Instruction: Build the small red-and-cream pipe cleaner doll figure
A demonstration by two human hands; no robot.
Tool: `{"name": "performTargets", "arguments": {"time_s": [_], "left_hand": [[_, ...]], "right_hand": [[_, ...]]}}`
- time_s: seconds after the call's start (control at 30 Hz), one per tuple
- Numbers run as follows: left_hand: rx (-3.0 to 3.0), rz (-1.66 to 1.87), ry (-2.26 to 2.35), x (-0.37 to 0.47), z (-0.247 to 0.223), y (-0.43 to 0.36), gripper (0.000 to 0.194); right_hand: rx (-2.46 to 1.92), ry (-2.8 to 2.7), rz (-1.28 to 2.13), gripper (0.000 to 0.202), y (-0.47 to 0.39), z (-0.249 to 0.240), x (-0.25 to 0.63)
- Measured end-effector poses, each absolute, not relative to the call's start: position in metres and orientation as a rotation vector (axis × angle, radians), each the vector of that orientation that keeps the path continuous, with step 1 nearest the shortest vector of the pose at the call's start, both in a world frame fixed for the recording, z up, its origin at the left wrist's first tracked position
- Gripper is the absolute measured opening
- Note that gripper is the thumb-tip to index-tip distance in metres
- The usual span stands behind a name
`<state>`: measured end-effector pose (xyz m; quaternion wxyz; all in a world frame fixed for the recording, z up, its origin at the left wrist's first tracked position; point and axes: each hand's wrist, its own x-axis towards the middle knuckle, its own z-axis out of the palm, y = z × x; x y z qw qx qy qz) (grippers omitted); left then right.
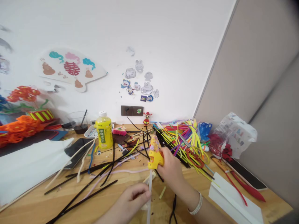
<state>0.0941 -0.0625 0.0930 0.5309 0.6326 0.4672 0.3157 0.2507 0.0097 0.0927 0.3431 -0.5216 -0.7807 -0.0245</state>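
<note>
White wall (175, 40) across the back in the head view, with small character stickers (147, 88) and a fan-shaped board (56, 71) up on it, and a wooden table (93, 207) busy with craft bits below. Centre stage, just right of the table's middle, it's the yellow hot glue gun (154, 159)! Its nozzle end points away from the person, towards the wall, leaning a shade right, the long axis running almost straight up the view. And look at the rear: a translucent glue stick (149, 213) sticks out towards the person, nearly in line with the barrel, running down to the bottom edge.

Right hand (171, 168) is wrapped round the gun's grip from the right; left hand (135, 196) has the stick pinched between thumb and bent fingers, below the gun. Out left, black chenille stems (90, 194) cross the wood near a yellow drink bottle (104, 133). Over on the right, a heap of coloured chenille stems (192, 130), orange-handled scissors (194, 160) lying on it, with red-handled pliers (249, 188) beyond, next to a phone (245, 174).
</note>
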Motion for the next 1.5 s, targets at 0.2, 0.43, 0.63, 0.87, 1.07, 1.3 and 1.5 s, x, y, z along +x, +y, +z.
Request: {"name": "performTargets", "arguments": {"time_s": [0.2,0.43,0.63,0.87,1.07,1.3,1.5], "left_hand": [[1.496,0.728,1.149,0.093,0.092,-0.063,0.041],[1.498,0.816,1.11,0.087,0.095,-0.065,0.035],[1.443,0.728,1.122,0.085,0.104,-0.065,0.039],[1.503,0.849,1.162,0.087,0.095,-0.062,0.037],[1.216,1.117,1.156,0.074,0.089,-0.048,0.028],[0.697,1.286,0.845,0.063,0.103,-0.045,0.023],[0.759,1.279,0.754,0.056,0.109,-0.047,0.036]], "right_hand": [[-1.296,-2.108,-0.132,0.027,0.01,0.091,0.249],[-1.304,-2.197,-0.201,0.035,0.009,0.087,0.244],[-1.256,-2.162,-0.063,0.027,0.006,0.084,0.241],[-1.247,-2.173,-0.148,0.024,0.008,0.086,0.244],[-1.203,-2.145,-0.037,0.019,0.01,0.085,0.247],[-1.057,-1.875,0.449,0.007,0.015,0.088,0.252],[-0.847,-1.733,0.849,0.023,0.014,0.083,0.259]]}}
